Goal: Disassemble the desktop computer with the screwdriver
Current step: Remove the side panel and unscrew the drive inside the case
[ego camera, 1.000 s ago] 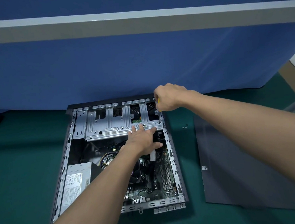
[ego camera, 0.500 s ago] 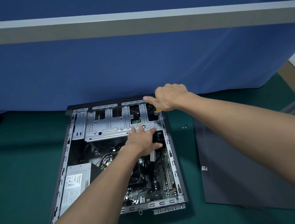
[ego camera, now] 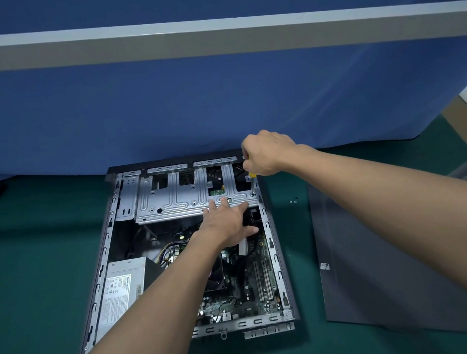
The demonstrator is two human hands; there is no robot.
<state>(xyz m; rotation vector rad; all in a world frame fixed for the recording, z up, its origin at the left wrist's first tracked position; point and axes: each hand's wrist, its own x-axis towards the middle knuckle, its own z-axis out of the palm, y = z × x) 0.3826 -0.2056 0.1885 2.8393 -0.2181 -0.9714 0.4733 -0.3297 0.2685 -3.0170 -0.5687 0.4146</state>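
Note:
The open desktop computer case (ego camera: 275,260) lies flat on the green mat, its motherboard (ego camera: 261,284) and grey power supply (ego camera: 121,291) exposed. A silver drive cage (ego camera: 177,198) spans the case's far end. My left hand (ego camera: 228,222) rests flat on the cage's near edge, fingers spread, thumb down inside the case. My right hand (ego camera: 267,152) is closed around a yellow-handled screwdriver (ego camera: 252,175), held upright over the cage's far right corner. Only a bit of the yellow handle and the thin shaft show below my fist.
The removed dark grey side panel (ego camera: 382,276) lies on the mat right of the case. Two small screws (ego camera: 293,201) sit between case and panel. A blue partition (ego camera: 220,101) stands just behind the case.
My right hand's fingers opened out briefly and closed again around the screwdriver handle, staying over the same corner. My left hand has not moved.

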